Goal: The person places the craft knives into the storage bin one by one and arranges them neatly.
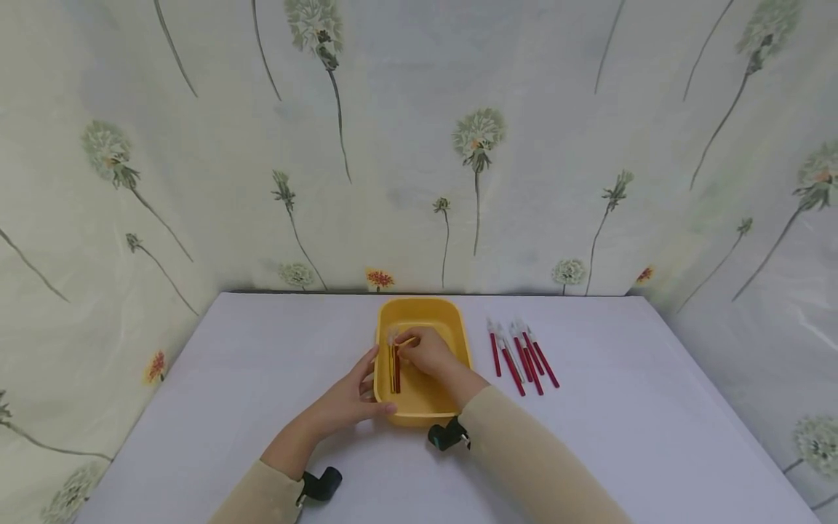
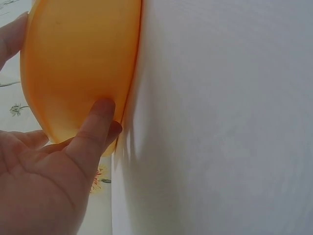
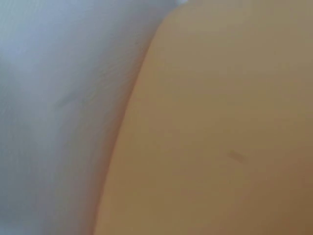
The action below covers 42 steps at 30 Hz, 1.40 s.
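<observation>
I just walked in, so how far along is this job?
Done, it seems: one gold pen lies in the yellow tray. In hand: the right grip touches a dark red pen beside it; the left grip steadies the tray. Probably left: the pens on the table.

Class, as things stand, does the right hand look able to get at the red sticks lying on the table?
Probably yes: the red sticks lie uncovered beside the yellow tray, near the right forearm. The right hand is inside the tray, so it would likely have to clear the rim first.
</observation>
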Each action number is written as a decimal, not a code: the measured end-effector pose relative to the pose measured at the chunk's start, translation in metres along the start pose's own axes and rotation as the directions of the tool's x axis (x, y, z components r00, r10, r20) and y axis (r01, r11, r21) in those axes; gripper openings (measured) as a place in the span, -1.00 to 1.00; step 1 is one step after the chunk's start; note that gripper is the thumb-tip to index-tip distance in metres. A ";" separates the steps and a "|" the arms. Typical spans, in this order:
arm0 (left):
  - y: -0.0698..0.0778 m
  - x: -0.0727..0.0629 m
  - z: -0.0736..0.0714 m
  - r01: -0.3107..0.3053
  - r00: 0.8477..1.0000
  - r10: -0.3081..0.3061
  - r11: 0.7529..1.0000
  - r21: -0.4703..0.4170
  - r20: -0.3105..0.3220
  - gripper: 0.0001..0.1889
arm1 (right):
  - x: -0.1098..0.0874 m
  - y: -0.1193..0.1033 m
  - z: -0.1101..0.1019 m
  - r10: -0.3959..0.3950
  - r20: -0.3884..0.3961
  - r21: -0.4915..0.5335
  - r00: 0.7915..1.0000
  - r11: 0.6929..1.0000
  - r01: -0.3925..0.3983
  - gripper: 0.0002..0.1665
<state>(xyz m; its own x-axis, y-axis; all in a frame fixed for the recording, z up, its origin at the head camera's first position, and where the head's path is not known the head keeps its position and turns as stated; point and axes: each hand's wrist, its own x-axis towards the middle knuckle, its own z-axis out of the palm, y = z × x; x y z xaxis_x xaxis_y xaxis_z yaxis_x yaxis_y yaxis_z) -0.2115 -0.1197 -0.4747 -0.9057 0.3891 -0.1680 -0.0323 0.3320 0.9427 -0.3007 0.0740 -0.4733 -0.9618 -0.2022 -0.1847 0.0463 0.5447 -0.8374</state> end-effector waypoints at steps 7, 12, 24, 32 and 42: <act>0.001 -0.001 0.001 0.012 1.000 -0.011 1.000 0.012 -0.005 0.16 | -0.001 0.002 -0.001 -0.040 -0.054 -0.015 0.998 0.999 0.040 -0.81; 0.001 -0.001 0.001 0.022 1.000 -0.022 1.000 0.018 -0.013 0.17 | -0.004 0.000 -0.007 -0.089 -0.095 -0.019 0.992 0.996 0.087 -0.84; 0.001 0.000 -0.001 0.028 1.000 -0.027 0.999 0.023 -0.014 0.16 | -0.031 -0.022 -0.031 -0.093 -0.076 0.068 0.993 0.993 0.098 -0.76; 0.002 0.001 -0.002 0.028 0.999 -0.027 0.999 0.024 -0.016 0.16 | -0.052 -0.028 -0.052 -0.144 -0.095 0.067 0.985 0.986 0.150 -0.79; 0.001 0.001 0.000 0.039 0.999 -0.039 0.999 0.018 -0.024 0.17 | -0.069 -0.015 -0.075 -0.115 -0.161 0.003 0.980 0.993 0.117 -0.78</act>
<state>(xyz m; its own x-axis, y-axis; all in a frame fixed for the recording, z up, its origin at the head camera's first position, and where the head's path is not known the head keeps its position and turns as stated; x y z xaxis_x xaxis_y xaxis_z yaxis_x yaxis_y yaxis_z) -0.2127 -0.1190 -0.4734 -0.9139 0.3549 -0.1971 -0.0598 0.3625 0.9301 -0.2550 0.1411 -0.4096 -0.9915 -0.1298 -0.0024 -0.0653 0.5146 -0.8549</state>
